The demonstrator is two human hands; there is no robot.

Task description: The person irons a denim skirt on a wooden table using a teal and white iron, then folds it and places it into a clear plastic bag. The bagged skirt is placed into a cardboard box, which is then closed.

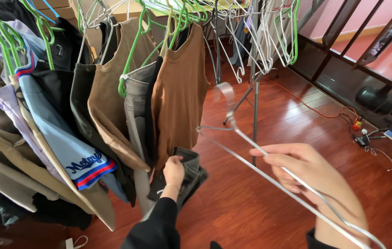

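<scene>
Beside rack: right hand grips wire hanger.

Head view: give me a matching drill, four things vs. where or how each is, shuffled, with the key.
Things:
1. wire hanger
2. dark garment
3. brown sleeveless top
4. orange cable

States:
A. lying on the wooden floor
B. hanging on a green hanger on the rack
C. gripped by the left hand, low by the rack
D. held in the right hand, with no clothing on it

Pairs: 1-D, 2-C, 3-B, 4-A
</scene>
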